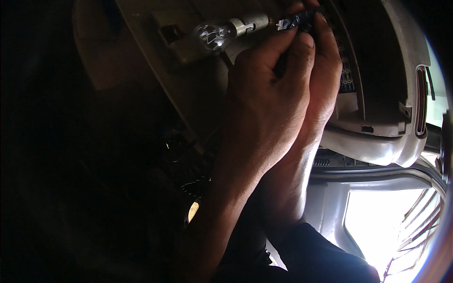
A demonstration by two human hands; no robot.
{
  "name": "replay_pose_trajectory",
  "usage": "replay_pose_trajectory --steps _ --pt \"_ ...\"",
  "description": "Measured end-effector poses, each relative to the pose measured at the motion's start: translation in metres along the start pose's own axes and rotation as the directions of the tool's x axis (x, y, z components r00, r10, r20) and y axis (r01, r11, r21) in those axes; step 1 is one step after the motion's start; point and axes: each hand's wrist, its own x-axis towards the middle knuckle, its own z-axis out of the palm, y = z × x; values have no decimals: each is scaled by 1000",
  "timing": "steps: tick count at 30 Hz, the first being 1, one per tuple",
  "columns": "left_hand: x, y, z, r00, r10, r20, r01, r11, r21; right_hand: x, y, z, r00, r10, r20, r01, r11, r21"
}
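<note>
A clear glass bulb in a metal socket lies horizontally near the top centre, against a dark panel. Just right of the socket is a short black piece, apparently wrapped in tape, with a light metal end. My left hand has its thumb and fingers closed at that piece, close beside the socket. Behind it, my right hand reaches up alongside, its fingertips closed on the same black piece. Where the fingers meet is partly hidden.
Grey plastic trim with an open housing surrounds a row of small connectors at the right. A bright opening shows at lower right. The left side is too dark to make out beyond a panel edge.
</note>
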Motion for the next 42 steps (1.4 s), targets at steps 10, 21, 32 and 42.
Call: replay_pose_trajectory --steps 10,21,32,42 --pt "0 -7 4 996 85 -24 -85 996 -1 -5 -1 6 995 -80 -56 75 994 -82" --pt "-2 -5 2 992 112 -54 -109 992 57 -33 4 49 953 -237 -188 148 908 -391" --pt "1 -6 -1 995 91 -32 -90 995 38 -8 5 10 995 -79 -53 73 992 -102" --pt "2 -6 -2 998 68 -19 -67 997 45 -3 1 6 998 40 -57 -40 999 -3"
